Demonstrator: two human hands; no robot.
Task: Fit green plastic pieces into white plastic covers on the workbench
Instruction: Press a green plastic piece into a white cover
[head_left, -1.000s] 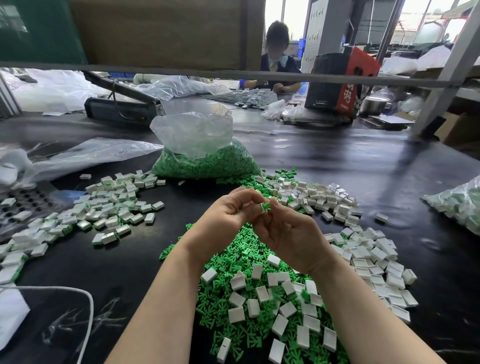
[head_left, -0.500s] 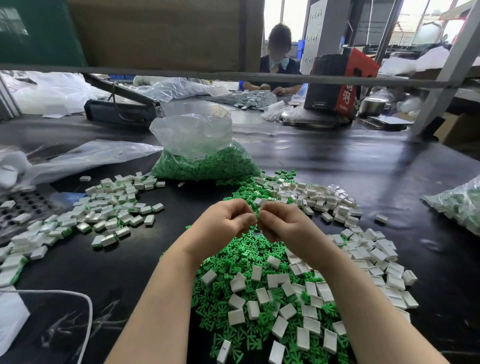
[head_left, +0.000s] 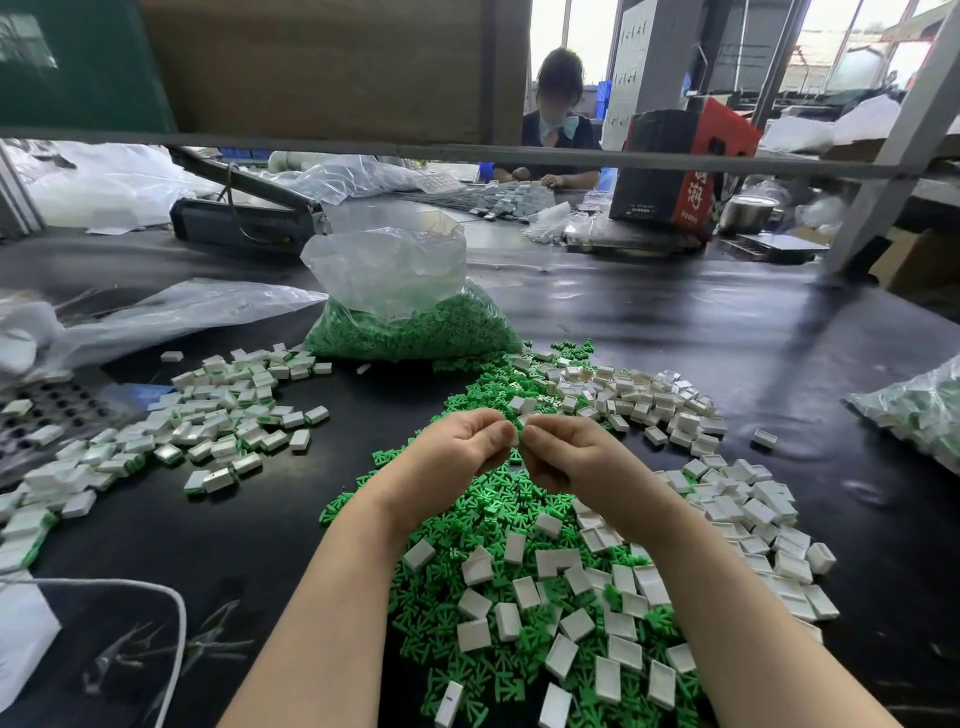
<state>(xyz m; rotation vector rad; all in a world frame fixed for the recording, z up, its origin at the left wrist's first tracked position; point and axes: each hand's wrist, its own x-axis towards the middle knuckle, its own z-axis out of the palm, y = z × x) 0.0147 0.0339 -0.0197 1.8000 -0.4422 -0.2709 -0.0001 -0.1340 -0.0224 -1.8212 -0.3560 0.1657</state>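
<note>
My left hand (head_left: 457, 452) and my right hand (head_left: 566, 457) meet fingertip to fingertip above the pile, both with curled fingers. Between them they pinch a small white cover (head_left: 518, 428); most of it is hidden by my fingers, and no green piece shows in it. Under my hands lies a heap of loose green pieces (head_left: 483, 499) with empty white covers (head_left: 524, 592) scattered on top. More white covers (head_left: 675, 410) spread to the right. On the left lies a spread of covers with green showing at their edges (head_left: 218, 426).
A clear bag of green pieces (head_left: 410, 312) stands behind the pile. A perforated tray (head_left: 47, 410) lies at far left, a bag of parts (head_left: 919, 410) at far right, a white cord (head_left: 161, 597) at lower left. Another person works across the black bench (head_left: 675, 322).
My hands have turned and closed together around the part; the green piece seen between my fingers a second ago is no longer visible. Both hands sit slightly lower and nearer than before.
</note>
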